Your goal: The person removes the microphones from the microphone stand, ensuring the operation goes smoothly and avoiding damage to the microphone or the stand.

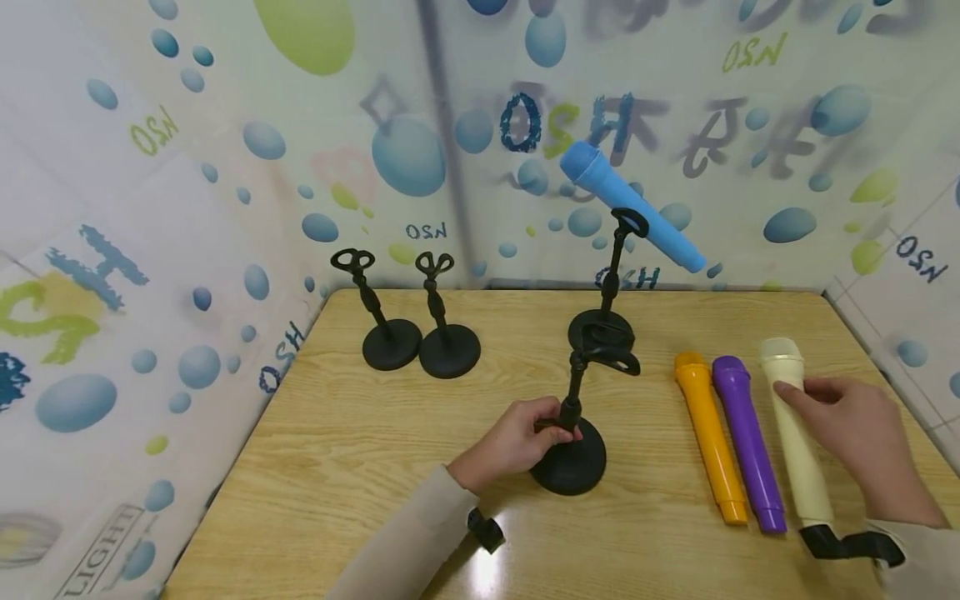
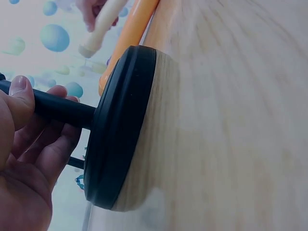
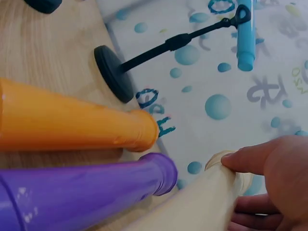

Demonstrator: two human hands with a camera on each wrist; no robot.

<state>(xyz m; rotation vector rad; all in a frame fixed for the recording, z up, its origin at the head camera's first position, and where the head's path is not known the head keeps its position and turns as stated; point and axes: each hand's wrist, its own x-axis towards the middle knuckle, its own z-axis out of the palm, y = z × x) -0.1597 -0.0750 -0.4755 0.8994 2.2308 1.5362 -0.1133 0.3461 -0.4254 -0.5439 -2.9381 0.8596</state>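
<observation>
My left hand [image 1: 525, 437] grips the stem of a black microphone stand [image 1: 567, 467], whose round base is down on the table. The stand's clip at the top holds nothing. At the right, my right hand [image 1: 855, 425] pinches a cream toy microphone [image 1: 798, 442] just below its head; in the left wrist view its head end looks raised off the table. A purple microphone [image 1: 750, 446] and an orange microphone [image 1: 711, 437] lie side by side, left of the cream one. Behind the gripped stand, another black stand [image 1: 611, 283] bears a blue microphone [image 1: 637, 204], tilted in its clip.
Two more black stands [image 1: 386, 343] [image 1: 450, 350] with bare clips are at the back left of the wooden table [image 1: 337, 500]. A patterned sheet [image 1: 487, 167] hangs close behind the table and along its sides.
</observation>
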